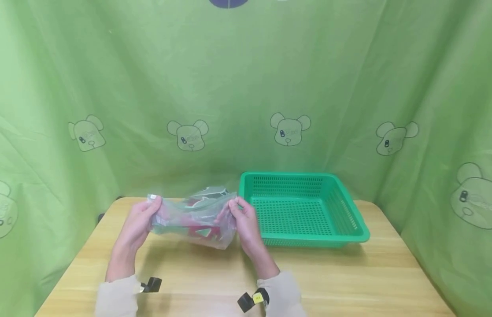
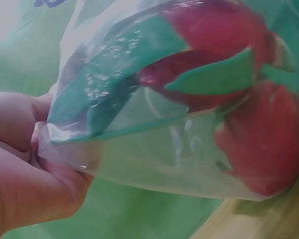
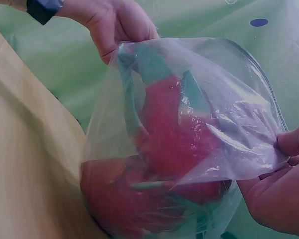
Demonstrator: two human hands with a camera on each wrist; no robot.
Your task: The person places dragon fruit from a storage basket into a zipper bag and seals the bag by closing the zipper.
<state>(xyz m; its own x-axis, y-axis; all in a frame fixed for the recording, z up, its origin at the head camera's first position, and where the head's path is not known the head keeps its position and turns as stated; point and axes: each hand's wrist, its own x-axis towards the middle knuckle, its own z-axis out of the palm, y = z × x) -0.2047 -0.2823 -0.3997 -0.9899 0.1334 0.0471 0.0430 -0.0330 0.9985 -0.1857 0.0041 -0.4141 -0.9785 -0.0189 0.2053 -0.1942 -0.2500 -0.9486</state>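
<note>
A clear plastic bag is stretched between the two hands above the table, its top edge held at both corners. My left hand pinches the left corner between thumb and fingers. At the other corner the thumb and fingers of my right hand pinch the plastic. Inside the bag, red rounded pieces with long green leaf-like flaps resemble dragon fruit. They hang low in the bag in the right wrist view, and the plastic partly blurs them. Whether the bag's mouth is parted cannot be told.
An upright green plastic basket with perforated walls stands just right of the bag. Both rest over a wooden table. Green curtains printed with mouse heads hang behind and at both sides.
</note>
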